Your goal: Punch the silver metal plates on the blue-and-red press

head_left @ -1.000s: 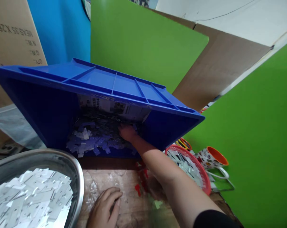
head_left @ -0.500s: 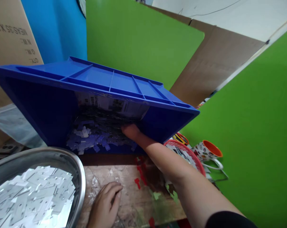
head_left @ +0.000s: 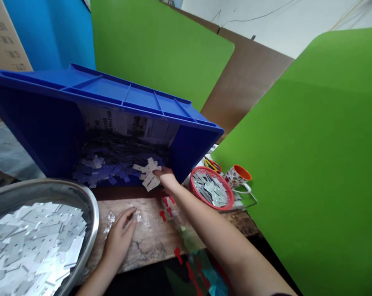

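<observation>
My right hand (head_left: 166, 177) is closed on a bunch of small flat metal plates (head_left: 149, 174), which fan out past its fingers at the mouth of a blue plastic crate (head_left: 194, 150). The crate lies on its side, and more loose plates (head_left: 112, 170) are heaped in its shadowed interior. On the wooden table (head_left: 149, 234), my left hand (head_left: 120, 234) rests with fingers loosely stretched and nothing in them. To its left stands a steel basin (head_left: 95, 216) holding a large pile of similar silvery plates (head_left: 35, 242).
A red plastic basket (head_left: 230, 197) of metal pieces stands right of the crate, beside a patterned mug (head_left: 233, 177) and yellow-handled scissors (head_left: 213, 165). Red scraps (head_left: 163, 216) lie along the table. Green panels (head_left: 321, 164) rise behind and to the right.
My right hand has come out from deep inside the crate to its opening, bringing a bunch of metal plates. The view has shifted right, showing more of the red basket. My left hand stays on the table.
</observation>
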`<state>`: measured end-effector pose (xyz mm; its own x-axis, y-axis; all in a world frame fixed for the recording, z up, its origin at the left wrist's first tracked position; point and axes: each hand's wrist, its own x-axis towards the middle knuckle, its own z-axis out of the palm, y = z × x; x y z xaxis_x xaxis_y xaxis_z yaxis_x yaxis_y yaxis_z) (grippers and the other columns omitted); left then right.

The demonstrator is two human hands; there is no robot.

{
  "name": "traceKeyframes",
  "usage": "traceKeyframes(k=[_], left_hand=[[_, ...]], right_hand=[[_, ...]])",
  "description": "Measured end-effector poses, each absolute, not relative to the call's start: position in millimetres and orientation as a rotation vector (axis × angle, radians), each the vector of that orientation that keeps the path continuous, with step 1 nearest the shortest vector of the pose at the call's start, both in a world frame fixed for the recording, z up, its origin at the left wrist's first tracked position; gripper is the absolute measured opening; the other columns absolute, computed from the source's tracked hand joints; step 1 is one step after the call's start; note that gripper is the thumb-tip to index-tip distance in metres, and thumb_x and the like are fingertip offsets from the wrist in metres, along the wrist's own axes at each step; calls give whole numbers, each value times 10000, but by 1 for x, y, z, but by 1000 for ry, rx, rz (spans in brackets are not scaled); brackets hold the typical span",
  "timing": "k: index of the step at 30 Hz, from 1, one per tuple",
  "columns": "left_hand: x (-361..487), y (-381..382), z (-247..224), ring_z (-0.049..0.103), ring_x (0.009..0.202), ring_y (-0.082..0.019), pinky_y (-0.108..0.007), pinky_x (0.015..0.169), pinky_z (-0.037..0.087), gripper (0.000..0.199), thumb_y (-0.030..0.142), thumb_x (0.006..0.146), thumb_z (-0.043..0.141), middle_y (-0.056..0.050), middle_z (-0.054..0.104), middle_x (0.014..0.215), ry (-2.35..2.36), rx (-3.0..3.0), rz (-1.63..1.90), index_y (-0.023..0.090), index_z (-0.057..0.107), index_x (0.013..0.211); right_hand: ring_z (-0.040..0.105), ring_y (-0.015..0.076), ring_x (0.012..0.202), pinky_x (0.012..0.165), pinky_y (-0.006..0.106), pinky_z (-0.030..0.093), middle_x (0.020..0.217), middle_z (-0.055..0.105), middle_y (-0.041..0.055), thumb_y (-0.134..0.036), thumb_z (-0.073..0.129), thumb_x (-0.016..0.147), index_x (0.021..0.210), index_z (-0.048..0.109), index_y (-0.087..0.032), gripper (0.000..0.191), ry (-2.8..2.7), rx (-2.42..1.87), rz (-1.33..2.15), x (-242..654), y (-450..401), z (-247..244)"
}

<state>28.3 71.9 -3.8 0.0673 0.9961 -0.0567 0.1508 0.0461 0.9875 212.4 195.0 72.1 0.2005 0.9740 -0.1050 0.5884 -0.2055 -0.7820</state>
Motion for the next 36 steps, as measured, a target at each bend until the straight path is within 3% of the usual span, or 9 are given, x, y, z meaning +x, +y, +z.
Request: traceKeyframes(k=[3,5,9,13,16,23,29,36], left_hand=[[32,72,14,516,1210,-243,-429,1024,388,450,366,809,580,-127,507,1355,1223,804,1049,223,509,1230],[34,68,26,578,1137,-228,-429,967,439,525,331,825,568,-115,488,1377,1125,529,963,280,407,1322],[33,56,37,647,1002,-180,-384,904,486,598,257,815,574,-96,546,1313,1081,348,858,302,343,1364],[21,46,34,564,1150,-216,-376,966,448,517,303,787,594,-109,562,1300,1254,615,842,215,471,1282],[9,38,30,552,1162,-269,-436,994,422,501,380,766,593,-99,603,1257,1453,1041,724,210,539,1234],[-13,17,14,490,1229,-272,-476,1052,357,411,434,852,457,-85,555,1319,1604,1843,600,224,590,1180],[-24,12,8,521,1179,-272,-481,1044,370,383,418,854,470,-71,567,1275,1600,1993,529,257,589,1180],[-13,7,14,582,1054,-250,-410,947,467,327,459,821,511,-64,616,1112,1538,1898,667,262,670,1028]], right_hand=[[671,170,623,533,234,501,719,705,71,-200,421,810,1003,629,-81,307,-1318,-1776,1072,199,150,48],[665,168,597,546,253,512,716,706,76,-184,420,798,1006,630,-78,315,-1263,-1735,1180,188,121,33],[678,190,747,674,291,525,862,720,97,-173,475,770,1028,643,-97,316,-1206,-1707,1246,182,82,16],[634,213,989,898,331,464,1101,682,86,-219,564,783,1179,605,-178,401,-1472,-1845,989,201,64,24],[611,209,1063,954,326,434,1155,665,72,-246,512,852,1160,626,-204,331,-1669,-1942,829,218,55,33],[603,168,1066,926,295,449,1117,678,41,-207,464,888,1095,647,-221,276,-1598,-1866,829,236,37,24],[576,181,1021,927,299,425,1092,653,65,-203,493,880,1098,635,-204,260,-1810,-1861,685,242,27,25],[542,244,954,813,340,433,1006,622,85,-373,535,874,1062,628,-224,257,-2087,-2120,444,235,19,29]])
